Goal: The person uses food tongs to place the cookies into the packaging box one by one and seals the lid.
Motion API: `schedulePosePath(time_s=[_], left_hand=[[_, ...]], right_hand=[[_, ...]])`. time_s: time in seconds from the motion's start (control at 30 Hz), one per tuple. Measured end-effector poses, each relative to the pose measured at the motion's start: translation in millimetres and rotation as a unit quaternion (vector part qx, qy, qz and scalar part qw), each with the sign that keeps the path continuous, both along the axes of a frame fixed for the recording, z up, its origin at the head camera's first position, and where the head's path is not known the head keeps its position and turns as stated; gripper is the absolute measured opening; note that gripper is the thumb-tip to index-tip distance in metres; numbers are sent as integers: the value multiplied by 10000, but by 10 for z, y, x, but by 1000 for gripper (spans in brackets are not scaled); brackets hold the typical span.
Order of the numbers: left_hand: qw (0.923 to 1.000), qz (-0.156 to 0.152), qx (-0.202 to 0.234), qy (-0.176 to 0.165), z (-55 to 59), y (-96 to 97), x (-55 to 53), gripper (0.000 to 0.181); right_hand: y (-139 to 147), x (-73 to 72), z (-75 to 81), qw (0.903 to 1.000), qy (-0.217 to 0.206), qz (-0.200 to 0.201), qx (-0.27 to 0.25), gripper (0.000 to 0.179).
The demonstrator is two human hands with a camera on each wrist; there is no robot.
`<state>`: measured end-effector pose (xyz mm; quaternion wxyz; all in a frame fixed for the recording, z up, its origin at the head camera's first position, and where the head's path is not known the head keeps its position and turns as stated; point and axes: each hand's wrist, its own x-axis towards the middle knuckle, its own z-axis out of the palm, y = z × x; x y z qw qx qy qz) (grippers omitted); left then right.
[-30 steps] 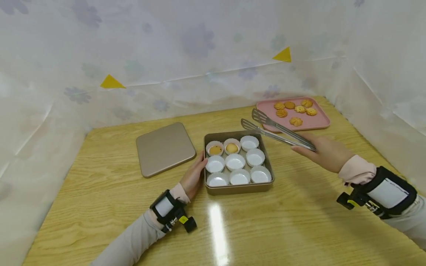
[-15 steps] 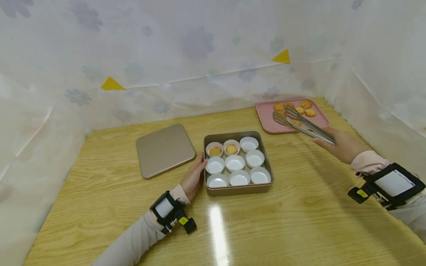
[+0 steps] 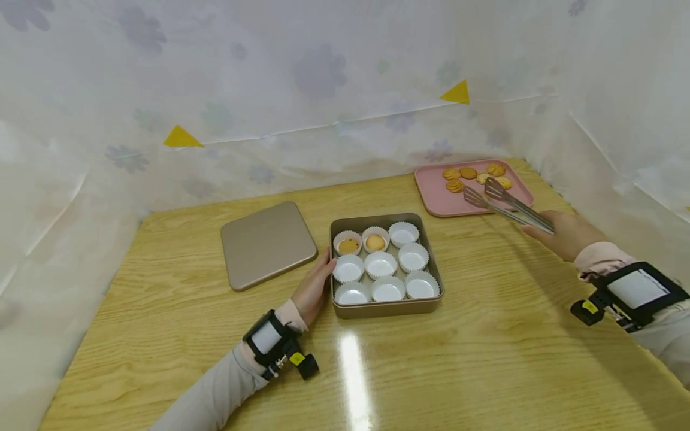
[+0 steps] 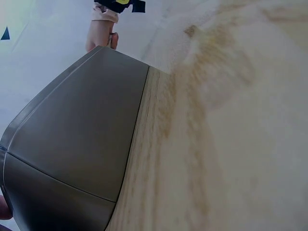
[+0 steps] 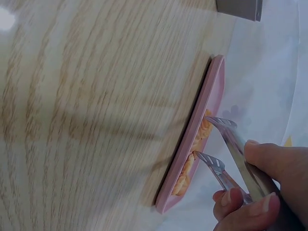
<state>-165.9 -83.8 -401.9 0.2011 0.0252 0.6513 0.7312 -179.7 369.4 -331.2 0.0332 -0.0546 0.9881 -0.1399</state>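
Note:
My left hand [image 3: 314, 287] rests against the left side of a brown square baking tin [image 3: 385, 308], its fingers along the wall and the thumb at the rim. White paper cups [image 3: 380, 264] fill the tin in rows. The back-left cup holds a speckled cookie [image 3: 348, 246], and beside it a cup holds a round plain cookie [image 3: 375, 242]. My right hand [image 3: 571, 234] grips metal slotted tongs [image 3: 520, 212], their arms apart, over the front right of a pink tray [image 3: 431, 200]. Several cookies [image 5: 182, 185] lie on the tray. The tongs partly hide some of them.
A flat brown lid [image 3: 268, 244] lies left of the tin. A pale flowered sheet [image 3: 323, 72] hangs behind and at the sides of the wooden table [image 3: 458, 371]. Yellow triangles [image 3: 183, 137] mark it.
My right hand has carried the tongs rightward from above the tin's back-right corner to over the pink tray, their arms still apart. The left hand and tin stay put.

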Motion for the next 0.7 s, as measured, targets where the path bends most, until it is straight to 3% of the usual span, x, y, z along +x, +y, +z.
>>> schedulePosePath(time_s=[0.23,0.7], left_hand=[[10000,-1,-5,-6,-12,-4,-3,63],[9997,-79,199,116,-47,6,-33,62]], right_hand=[[-4,-23,4,9997,-210,-70,43,65],[-30,-41,-31,9997,-238,-39,31,61]])
